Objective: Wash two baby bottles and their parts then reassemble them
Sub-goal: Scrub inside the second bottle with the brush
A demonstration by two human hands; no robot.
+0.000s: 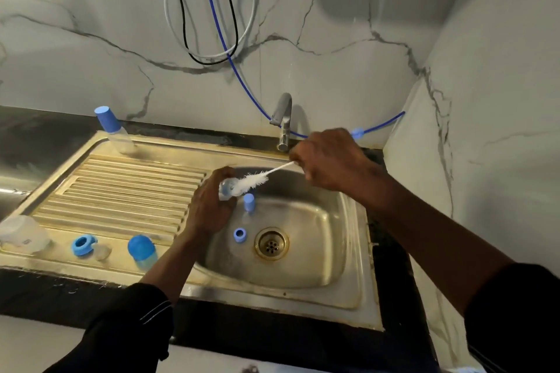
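Observation:
Over the sink basin [327, 239] my left hand [209, 206] grips a small clear bottle part [226, 189]. My right hand [330, 160] pinches the thin white handle of a bottle brush [253, 179], whose bristles reach into that clear part. Inside the basin a blue cap [248, 202] stands on something clear, and a blue ring [239, 234] lies near the drain [271, 243]. On the drainboard sit a blue collar ring [81, 246] beside a clear nipple [101, 251], and a blue-topped bottle [141, 251]. A capped bottle [113, 130] stands at the back left.
The tap [283, 121] rises behind the basin, with no water visible. A clear plastic container [22, 236] rests at the drainboard's left end. Cables and a blue hose [242, 82] hang on the marble wall. Dark countertop surrounds the sink; a wall closes the right side.

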